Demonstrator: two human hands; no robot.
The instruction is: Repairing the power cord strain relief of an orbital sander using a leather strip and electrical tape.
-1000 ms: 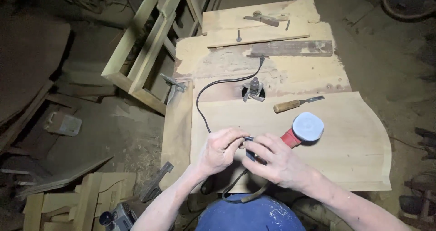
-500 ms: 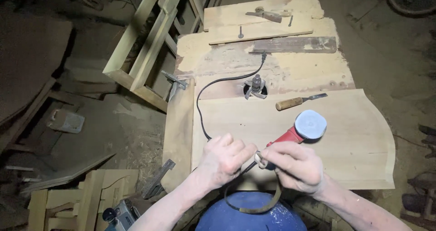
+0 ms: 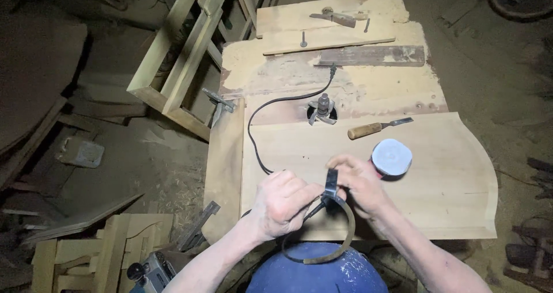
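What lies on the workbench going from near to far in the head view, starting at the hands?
Curved dark strap → left hand and right hand → red tool with white round pad → wooden-handled chisel → router bit → dark plank → small hand tool.

A pale wooden workbench stands on a dusty earthen floor. A timber frame leans at its left side. Offcut boards lie at lower left. Surrounding areas remain dim.
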